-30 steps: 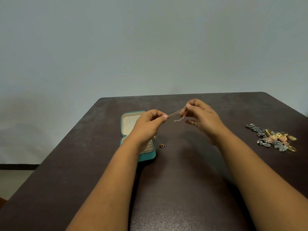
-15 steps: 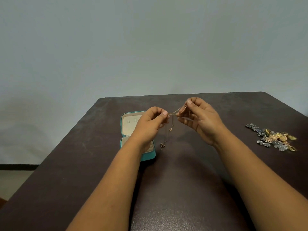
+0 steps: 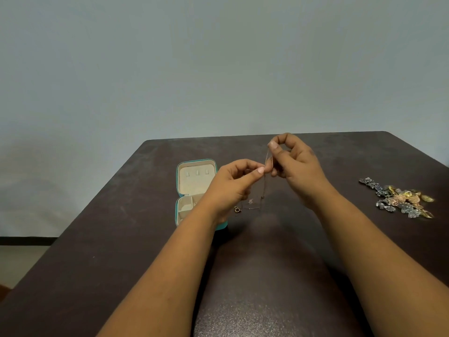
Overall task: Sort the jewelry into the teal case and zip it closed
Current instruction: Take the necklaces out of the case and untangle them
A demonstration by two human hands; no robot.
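The teal case (image 3: 195,162) lies open on the dark table, its cream lining and small compartments showing; my left wrist hides its right side. A thin gold chain necklace (image 3: 265,176) hangs between my hands above the table. My left hand (image 3: 234,184) pinches the chain between thumb and forefinger. My right hand (image 3: 295,164) pinches its upper end higher up, near the far edge. The chain's loop dangles down to the tabletop, with a small pendant (image 3: 251,201) at its low end. A small gold ring piece (image 3: 237,209) lies beside my left wrist.
A heap of silver and gold jewelry (image 3: 401,199) lies at the right side of the dark table (image 3: 121,239). The table ends at a pale wall behind and drops off at the left, where floor shows.
My right hand has risen and turned, lifting its end of the chain, so the necklace now hangs nearly vertical. My left hand stays close to where it was.
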